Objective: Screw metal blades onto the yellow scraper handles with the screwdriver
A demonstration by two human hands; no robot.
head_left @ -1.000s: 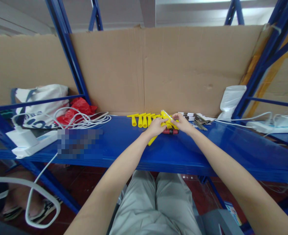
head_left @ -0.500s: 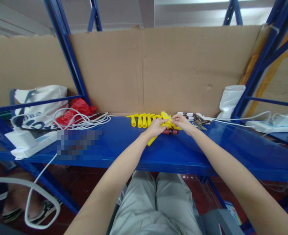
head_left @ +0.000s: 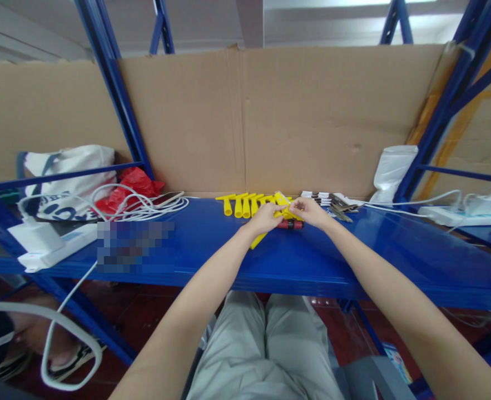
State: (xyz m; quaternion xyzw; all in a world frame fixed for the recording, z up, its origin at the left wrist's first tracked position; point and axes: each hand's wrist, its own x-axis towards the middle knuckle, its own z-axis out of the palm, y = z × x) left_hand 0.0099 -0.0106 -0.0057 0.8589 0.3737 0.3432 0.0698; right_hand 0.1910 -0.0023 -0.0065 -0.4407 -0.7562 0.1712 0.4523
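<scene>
My left hand (head_left: 265, 218) is closed around a yellow T-shaped scraper (head_left: 258, 240), whose handle sticks out below the palm toward me. Along its wide head, tilted up between my hands, runs a pale strip. At that head, the bent fingers of my right hand (head_left: 309, 211) are pinched together; whether a small part is between them is too small to tell. Just beneath the hands lies a red and black tool (head_left: 290, 224), perhaps a screwdriver, partly hidden. Several more yellow scrapers (head_left: 237, 206) lie in a row left of my hands.
Flat metal blades (head_left: 340, 206) and white-and-black pieces (head_left: 317, 197) lie right of my hands. White cables (head_left: 145, 206), a red bag (head_left: 135, 182) and a power strip (head_left: 57, 250) are on the left. Cardboard (head_left: 303, 116) closes off the back of the blue table (head_left: 212, 253).
My right hand has shifted slightly left and its fingers have drawn in at the scraper's head. My left hand stays in nearly the same place on the scraper.
</scene>
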